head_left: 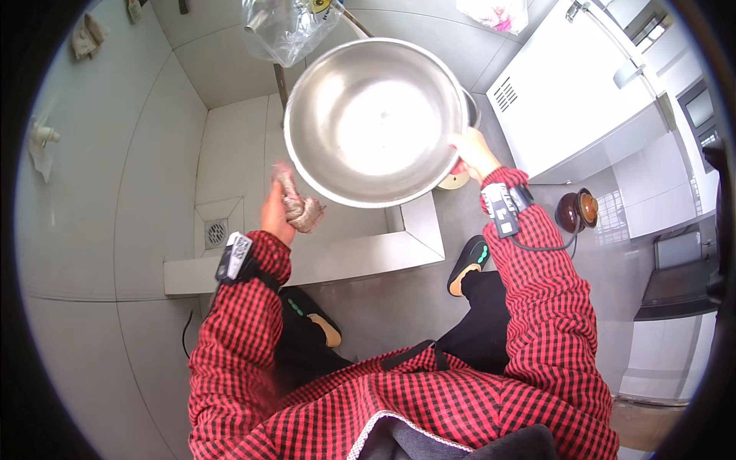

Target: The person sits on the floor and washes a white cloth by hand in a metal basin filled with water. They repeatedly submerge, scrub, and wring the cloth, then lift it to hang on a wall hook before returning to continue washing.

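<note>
A large, round stainless steel basin is tilted so its shiny inside faces me, with nothing seen in it. On its right side, my right hand is closed around the rim and holds it up. My left hand grips a crumpled, wet-looking rag, greyish beige with a pinkish end. The rag is just off the basin's lower left edge, apart from it. Both hands are above a low tiled curb. The basin hides part of what stands behind it.
Inside the curb, a floor drain sits in the left corner. A clear plastic bag hangs behind the basin. To the right are a white appliance and a brown lidded pot. A tap sticks out from the left wall.
</note>
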`<state>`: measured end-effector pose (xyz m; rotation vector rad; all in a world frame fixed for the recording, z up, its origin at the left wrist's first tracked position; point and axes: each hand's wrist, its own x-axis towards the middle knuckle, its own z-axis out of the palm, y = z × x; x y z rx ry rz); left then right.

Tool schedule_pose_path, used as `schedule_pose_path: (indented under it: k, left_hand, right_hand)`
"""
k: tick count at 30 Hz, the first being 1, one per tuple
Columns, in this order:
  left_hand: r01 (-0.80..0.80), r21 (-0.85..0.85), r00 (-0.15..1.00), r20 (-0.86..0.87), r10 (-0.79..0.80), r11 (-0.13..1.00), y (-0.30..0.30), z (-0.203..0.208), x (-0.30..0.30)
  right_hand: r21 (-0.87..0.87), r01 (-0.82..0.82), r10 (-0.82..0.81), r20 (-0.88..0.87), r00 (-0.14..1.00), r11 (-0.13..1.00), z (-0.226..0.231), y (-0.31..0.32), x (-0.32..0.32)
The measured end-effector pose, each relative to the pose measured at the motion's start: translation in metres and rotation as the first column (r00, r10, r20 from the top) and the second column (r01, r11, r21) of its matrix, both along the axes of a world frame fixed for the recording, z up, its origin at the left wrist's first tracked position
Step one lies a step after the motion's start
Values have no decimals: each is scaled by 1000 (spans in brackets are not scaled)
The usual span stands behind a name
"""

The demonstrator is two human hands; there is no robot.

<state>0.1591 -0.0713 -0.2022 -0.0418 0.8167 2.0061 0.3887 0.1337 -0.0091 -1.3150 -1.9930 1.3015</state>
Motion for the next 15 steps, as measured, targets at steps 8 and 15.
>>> schedule_pose_path:
  k: [8,15]
  left_hand:
    - [21,34,946,323,-31,999,-12,34,7]
    - [85,19,933,350,-86,996,-13,48,22]
  right_hand:
    - [-316,324,-433,-387,814,892,-47,129,63]
    - [-425,445,-601,-373,707,788,-96,245,31]
